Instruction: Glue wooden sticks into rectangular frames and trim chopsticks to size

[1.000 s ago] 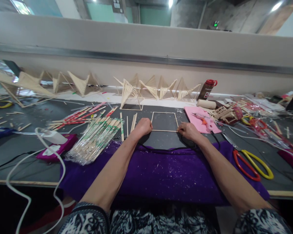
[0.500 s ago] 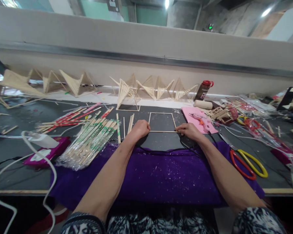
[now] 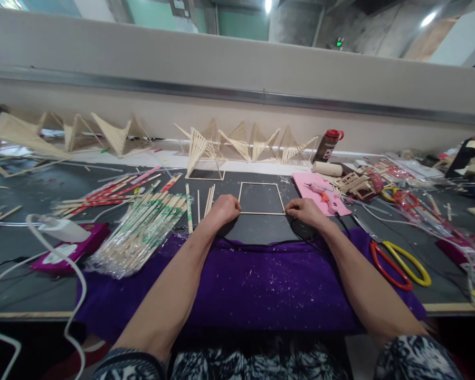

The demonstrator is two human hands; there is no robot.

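Resting both hands at the near corners of a thin square wooden frame (image 3: 262, 213), flat on the dark surface (image 3: 257, 228) between the left hand (image 3: 226, 209) and the right hand (image 3: 305, 210). At the near left corner, curls the fingers of the left hand together; cannot tell whether clamped on the stick or only touching. At the near right corner, holds thumb and fingertips of the right hand together; again cannot tell whether gripping or just pressing. Just left of the left hand, a few loose sticks (image 3: 210, 198). On the body side of both hands, a black cable (image 3: 257, 246) and a purple cloth (image 3: 253, 287) speckled with pale scraps. Just beyond the right hand, a pink sheet (image 3: 302, 183) with a glue gun (image 3: 331, 200) on it. To the right of the right hand and nearer the body, scissors (image 3: 409, 264) with one red and one yellow handle. Farther left of the left hand, a clear-wrapped bundle of sticks (image 3: 146, 227), then a magenta block (image 3: 97, 236) with a white plug (image 3: 67, 230). Well beyond both hands, slatted stick models (image 3: 200, 150) in a row and, past the right hand, a dark bottle (image 3: 326, 146) with a red lid.
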